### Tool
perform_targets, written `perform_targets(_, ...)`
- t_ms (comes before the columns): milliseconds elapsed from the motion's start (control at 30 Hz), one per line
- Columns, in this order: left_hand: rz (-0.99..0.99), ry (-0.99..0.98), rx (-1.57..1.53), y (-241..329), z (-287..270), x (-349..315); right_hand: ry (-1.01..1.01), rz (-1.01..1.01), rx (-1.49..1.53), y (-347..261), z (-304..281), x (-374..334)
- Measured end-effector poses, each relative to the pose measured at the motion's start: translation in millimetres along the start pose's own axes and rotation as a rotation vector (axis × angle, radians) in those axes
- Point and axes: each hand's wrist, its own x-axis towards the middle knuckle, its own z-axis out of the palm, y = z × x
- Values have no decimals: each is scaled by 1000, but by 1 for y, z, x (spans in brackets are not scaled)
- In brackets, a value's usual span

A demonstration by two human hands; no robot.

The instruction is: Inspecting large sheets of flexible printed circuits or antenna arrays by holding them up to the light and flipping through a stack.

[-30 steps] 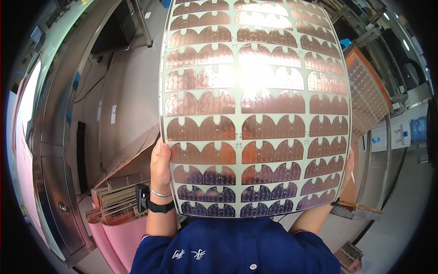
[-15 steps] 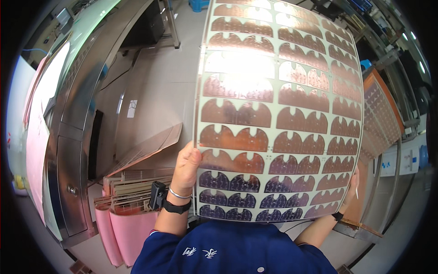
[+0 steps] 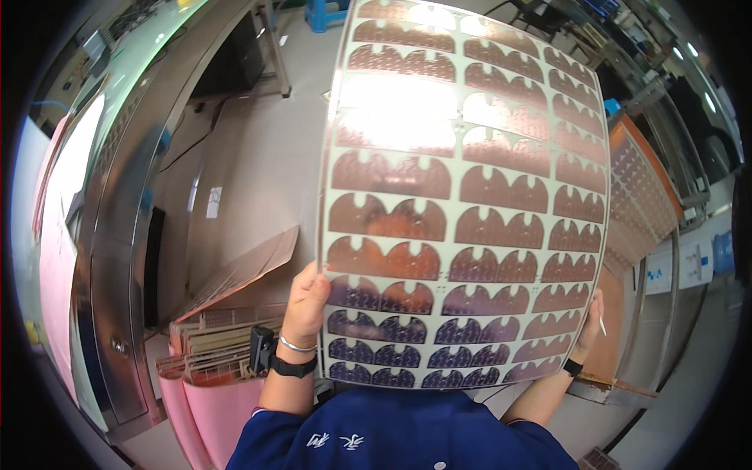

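Observation:
A large printed circuit board panel (image 3: 501,188), pale with rows of copper-coloured rounded shapes, is held up tilted in front of me and glares near its upper left. My left hand (image 3: 308,301) grips its left edge, thumb on the front face and the other fingers mostly hidden behind. At the right edge, my right hand (image 3: 587,327) closes on the panel, partly covered by it. A thin white stick (image 3: 602,327) juts out beside the right hand's fingers; its kind is unclear.
Below left, a rack (image 3: 235,333) holds several upright panels with pink padding (image 3: 223,415). One panel (image 3: 251,270) leans out above it. A metal-framed glass-topped table (image 3: 117,258) runs along the left. Another copper panel (image 3: 646,188) leans at right; a blue stool (image 3: 325,16) stands far off.
The panel and both hands sit slightly farther left and lower in view. The surroundings have also shifted somewhat left. Both hands keep their hold on the panel's edges.

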Motion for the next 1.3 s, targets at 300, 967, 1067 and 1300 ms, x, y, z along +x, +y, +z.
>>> perform_targets(300, -130, 50, -101, -10, -10, 9, 12, 58, -278, -35, 20, 28)
perform_targets(967, -118, 352, -79, 19, 34, 57, 23, 22, -364, -52, 20, 26)
perform_targets(1067, -124, 341, -86, 12, 24, 54, -67, 55, -376, -57, 16, 28)
perform_targets(1300, -128, 353, -61, 12, 26, 53, -100, 137, -299, -73, 20, 31)
